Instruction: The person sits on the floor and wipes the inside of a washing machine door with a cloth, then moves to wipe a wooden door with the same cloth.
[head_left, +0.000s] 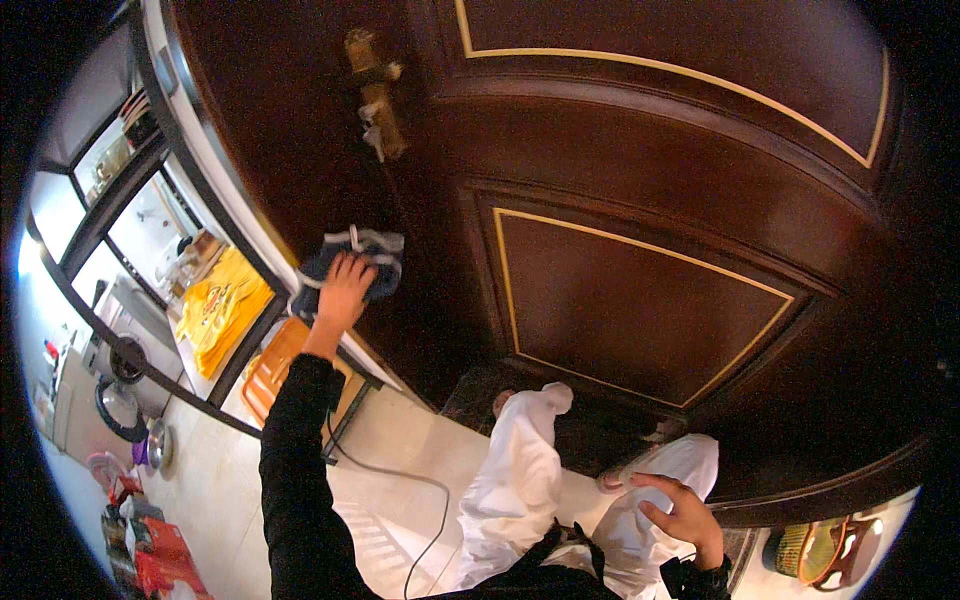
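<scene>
My left hand (346, 291) lies over a dark blue cloth with pale edges (386, 274), pressed to the left part of a dark brown panelled door (645, 300). Higher on the same door is a brass handle and lock plate (380, 101), above the cloth. My right hand (681, 511) holds nothing and hangs near my right knee, fingers apart. White trousers (517, 465) cover my legs, which stand close to the door's foot.
A black-framed glazed partition (157, 371) is at the left, with a yellow cloth (221, 307) and an orange plastic stool (274, 367) by it. A cable (442, 487) crosses the tiled floor. Red bags or boxes (161, 559) lie lower left; a basket (814, 551) stands lower right.
</scene>
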